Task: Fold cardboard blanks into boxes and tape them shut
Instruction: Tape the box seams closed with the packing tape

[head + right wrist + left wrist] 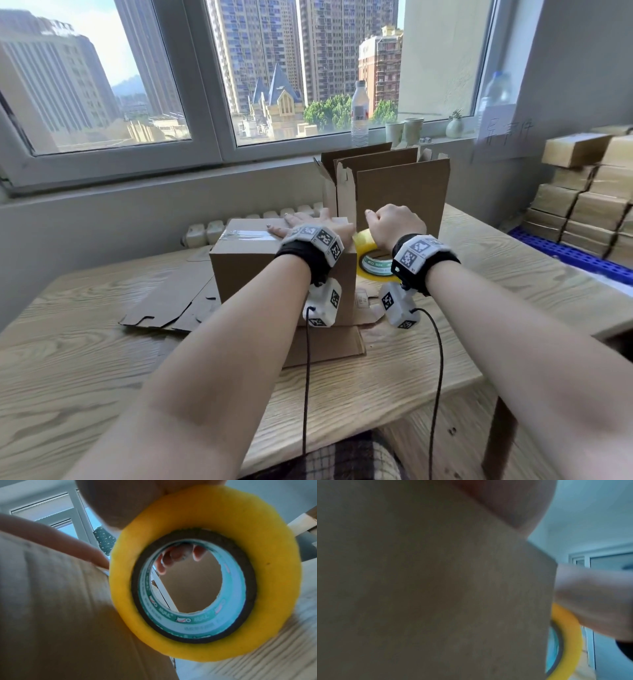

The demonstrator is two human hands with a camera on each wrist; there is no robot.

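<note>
The closed box (284,270) stands near the middle of the surface (102,359), toward its far edge, with a strip of clear tape (245,234) along the top seam. The left hand (308,224) presses flat on the lid, fingers straight. The right hand (394,224) holds the yellow tape roll (371,262) in a curled grip just beside the box's right side. Taping seems nearly finished; the next move likely calls for severing the tape and smoothing its end down.

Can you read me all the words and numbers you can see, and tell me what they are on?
Tape roll, held in the right hand: printing on the blue-green inner ring, too blurred to read.
Paper sheet by the window: handwritten characters, too faint to read.
Bottle on the sill: label too small to read.
Wrist bands: black-and-white square codes only, no words.
</note>
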